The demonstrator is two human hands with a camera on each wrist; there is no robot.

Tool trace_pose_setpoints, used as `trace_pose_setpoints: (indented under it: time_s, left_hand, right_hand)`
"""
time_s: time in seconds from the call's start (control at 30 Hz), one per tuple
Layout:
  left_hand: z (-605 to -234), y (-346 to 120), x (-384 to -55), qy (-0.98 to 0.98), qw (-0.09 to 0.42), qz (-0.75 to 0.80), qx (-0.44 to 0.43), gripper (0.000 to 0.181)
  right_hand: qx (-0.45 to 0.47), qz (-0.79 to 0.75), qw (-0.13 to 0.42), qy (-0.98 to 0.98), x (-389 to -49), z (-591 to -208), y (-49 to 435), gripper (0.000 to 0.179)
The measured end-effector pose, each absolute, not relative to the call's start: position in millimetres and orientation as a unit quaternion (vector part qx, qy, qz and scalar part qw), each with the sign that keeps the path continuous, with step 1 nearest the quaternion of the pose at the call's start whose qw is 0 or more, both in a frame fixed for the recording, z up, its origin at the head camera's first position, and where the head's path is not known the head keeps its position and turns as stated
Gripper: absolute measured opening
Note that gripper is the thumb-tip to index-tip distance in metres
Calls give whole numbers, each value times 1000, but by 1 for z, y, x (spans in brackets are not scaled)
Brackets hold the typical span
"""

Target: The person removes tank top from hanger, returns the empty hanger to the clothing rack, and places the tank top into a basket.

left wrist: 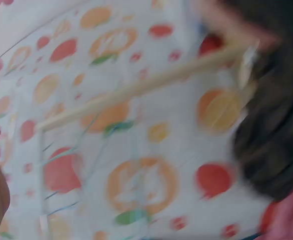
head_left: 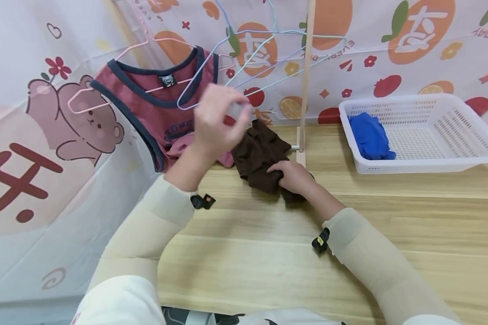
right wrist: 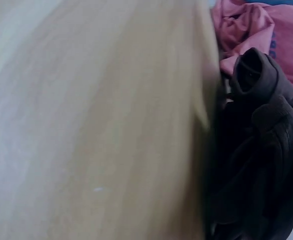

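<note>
A crumpled dark brown garment [head_left: 260, 155] lies on the wooden table [head_left: 232, 253]. My right hand [head_left: 294, 177] grips its near right part, thumb on top of the folds. In the right wrist view, a rolled opening shows in the brown cloth [right wrist: 259, 150]. My left hand [head_left: 219, 118], blurred, is raised above the garment's left side with thumb and fingers curved apart. It overlaps the lower left end of a blue hanger [head_left: 205, 67], and no cloth shows in it. A mint-green hanger [head_left: 293, 81] hangs beside the blue one.
A pink sleeveless top [head_left: 146, 97] with navy edging hangs on a pink hanger [head_left: 81, 101] at left, its lower part on the table. A wooden post [head_left: 307, 76] stands behind the right hand. At right, a white basket [head_left: 419, 164] holds a blue cloth [head_left: 370, 137].
</note>
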State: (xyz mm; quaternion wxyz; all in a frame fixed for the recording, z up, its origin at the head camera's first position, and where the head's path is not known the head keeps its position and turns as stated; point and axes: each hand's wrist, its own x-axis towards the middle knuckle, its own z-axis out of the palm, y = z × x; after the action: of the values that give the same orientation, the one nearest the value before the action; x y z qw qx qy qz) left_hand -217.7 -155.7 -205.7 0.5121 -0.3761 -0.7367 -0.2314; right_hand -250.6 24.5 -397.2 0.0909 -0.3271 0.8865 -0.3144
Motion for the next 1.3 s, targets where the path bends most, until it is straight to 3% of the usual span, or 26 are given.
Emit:
trace_pose_setpoints:
  time_s: [0.1,0.27,0.33,0.4,0.6,0.73,0.87,1.1,1.3]
  left_hand:
    - [-240,-156,-211,-809,366,-247,-388,30]
    - [-296,-162,-211,-916,95,-227,-318,93]
    - [-314,-163,-215,-929,26,-222,-295,112]
    - [-328,-162,-218,-932,-9,-230,-280,122]
    - [-347,-149,-225,-913,-12,-303,-274,127]
    - [-356,-132,-229,-883,2,-318,-344,103]
    - [-365,-115,-231,-844,-10,-374,-383,80]
    - [-371,-109,-226,-881,-52,-398,-249,44]
    - [-353,-117,-230,-899,20,-401,-176,46]
  right_hand:
    - [-328,-342,37,880,-249,-390,32,49]
    - [-315,-403,-23,859,-245,-373,50,36]
    - [-308,-439,-30,844,-243,-366,58,36]
    - [-301,-481,-33,823,-241,-358,65,36]
    - [-291,-609,-11,738,-230,-341,79,24]
    - [-281,-694,21,662,-218,-334,84,21]
    - [-257,-777,39,574,-209,-330,90,30]
    - [-176,-827,27,532,-208,-334,111,39]
    - [-148,-811,23,566,-218,-345,136,22]
